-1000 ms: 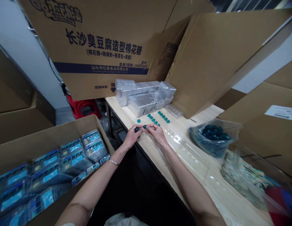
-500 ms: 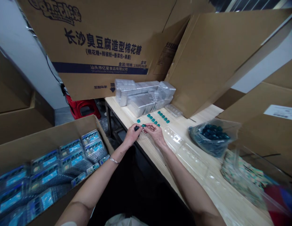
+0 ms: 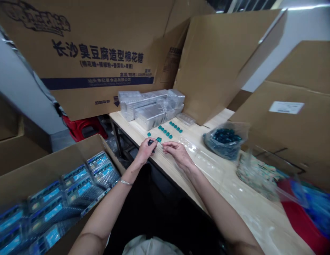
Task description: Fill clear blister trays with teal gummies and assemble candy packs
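Note:
My left hand (image 3: 145, 150) is closed round several small dark teal pieces (image 3: 151, 143) at the near edge of the wooden table (image 3: 241, 209). My right hand (image 3: 175, 151) is beside it, thumb and finger pinched on one teal piece (image 3: 159, 140). Just beyond the hands, rows of the same teal pieces (image 3: 166, 132) sit in a clear plastic tray (image 3: 191, 148) that lies flat on the table.
Stacks of clear plastic trays (image 3: 151, 108) stand at the table's far end. A plastic bag of teal pieces (image 3: 224, 140) lies to the right, beside printed packets (image 3: 257, 175). An open carton of blue packed blisters (image 3: 61, 191) stands at my left. Large cardboard boxes (image 3: 101, 53) wall in the table.
The view has swung to the right and down. My hands stay together at the table edge, and the right hand has drawn slightly apart from the left with one piece.

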`<state>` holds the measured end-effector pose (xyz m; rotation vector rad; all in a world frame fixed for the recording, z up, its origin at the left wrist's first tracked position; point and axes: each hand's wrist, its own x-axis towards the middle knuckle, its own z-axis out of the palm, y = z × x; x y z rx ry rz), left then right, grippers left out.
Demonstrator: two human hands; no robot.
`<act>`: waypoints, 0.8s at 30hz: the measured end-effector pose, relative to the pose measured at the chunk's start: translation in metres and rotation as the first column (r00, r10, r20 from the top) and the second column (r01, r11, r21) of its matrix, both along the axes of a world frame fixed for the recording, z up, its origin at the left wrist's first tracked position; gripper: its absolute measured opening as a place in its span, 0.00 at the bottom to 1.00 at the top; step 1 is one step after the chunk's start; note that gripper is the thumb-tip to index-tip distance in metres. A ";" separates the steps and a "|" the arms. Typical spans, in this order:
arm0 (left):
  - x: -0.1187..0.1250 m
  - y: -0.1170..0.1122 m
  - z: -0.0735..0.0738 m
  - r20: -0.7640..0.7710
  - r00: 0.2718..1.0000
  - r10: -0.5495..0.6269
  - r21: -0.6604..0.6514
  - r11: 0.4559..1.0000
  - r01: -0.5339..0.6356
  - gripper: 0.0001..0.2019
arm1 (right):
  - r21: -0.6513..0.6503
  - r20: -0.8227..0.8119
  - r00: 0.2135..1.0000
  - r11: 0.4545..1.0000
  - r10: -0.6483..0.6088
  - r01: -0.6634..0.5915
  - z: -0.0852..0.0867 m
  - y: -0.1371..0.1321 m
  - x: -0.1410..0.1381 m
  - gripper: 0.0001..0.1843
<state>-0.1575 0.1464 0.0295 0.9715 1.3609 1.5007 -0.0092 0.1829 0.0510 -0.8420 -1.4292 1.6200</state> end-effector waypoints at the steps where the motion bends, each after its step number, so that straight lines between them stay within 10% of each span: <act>1: 0.007 -0.003 0.004 0.035 0.998 -0.050 0.015 0.999 0.049 0.15 | -0.028 -0.026 1.000 1.000 -0.010 0.009 0.005 -0.007 0.009 0.10; 10: 0.089 -0.023 0.032 -0.023 0.974 -0.227 0.057 0.972 0.228 0.15 | -0.128 -0.110 0.981 0.981 -0.162 0.147 0.016 -0.043 0.080 0.17; 18: 0.138 -0.033 0.032 -0.027 0.943 -0.330 0.069 0.941 0.332 0.15 | 0.136 -0.012 0.917 0.908 -0.398 0.396 0.007 -0.064 0.121 0.14; 24: 0.157 -0.027 0.029 0.104 0.938 -0.330 0.110 0.942 0.318 0.16 | 0.496 0.096 0.959 0.848 -0.267 0.187 0.014 -0.094 0.143 0.09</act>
